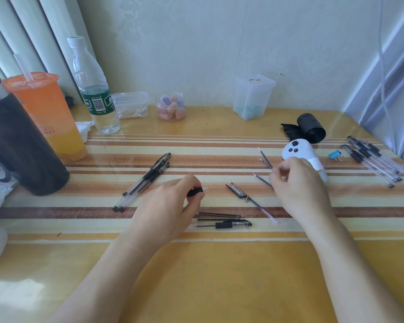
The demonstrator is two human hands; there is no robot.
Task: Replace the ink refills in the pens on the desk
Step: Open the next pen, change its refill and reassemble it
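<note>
Black pen section (pixel 195 191), apparently in left grip (pixel 166 206)

Soft daylight (edges warped), slight blur

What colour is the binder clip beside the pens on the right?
The binder clip is blue, seen best in the head view.

I read no legible text; print on the bottle label (pixel 98 102) and orange cup (pixel 47 129), ten o'clock, is blurred
</note>
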